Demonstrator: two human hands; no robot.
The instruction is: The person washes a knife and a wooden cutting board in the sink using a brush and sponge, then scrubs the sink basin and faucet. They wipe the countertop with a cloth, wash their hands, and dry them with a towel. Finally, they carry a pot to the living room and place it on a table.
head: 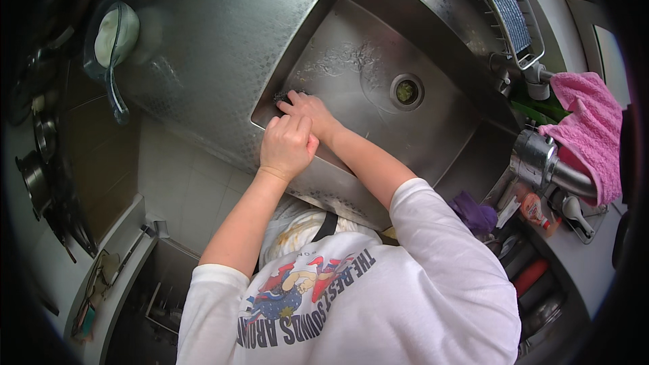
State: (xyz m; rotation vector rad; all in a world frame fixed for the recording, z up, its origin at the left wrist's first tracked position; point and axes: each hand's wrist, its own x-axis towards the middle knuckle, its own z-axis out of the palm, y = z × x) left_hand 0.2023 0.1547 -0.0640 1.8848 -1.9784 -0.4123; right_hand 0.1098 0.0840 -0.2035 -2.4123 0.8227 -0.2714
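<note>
My right hand (312, 114) reaches over the front rim into the stainless steel sink (431, 132). Its fingers press a dark mesh scouring pad (284, 95) against the near left corner of the basin, and they partly cover the pad. Beside it, my left hand (288, 144) is curled into a fist at the sink's front rim, with its palm out of sight and no object visible in it. A thin film of water lies on the basin floor. Green scraps (405, 92) sit in the round drain (421, 96).
A clear plastic jug (114, 86) with something white in it stands on the steel counter (213, 35) at left. To the right are a wire rack (537, 56) with a blue cloth (509, 15), a pink towel (588, 126) over a metal pipe, a purple cloth (474, 213) and a sauce bottle (532, 209).
</note>
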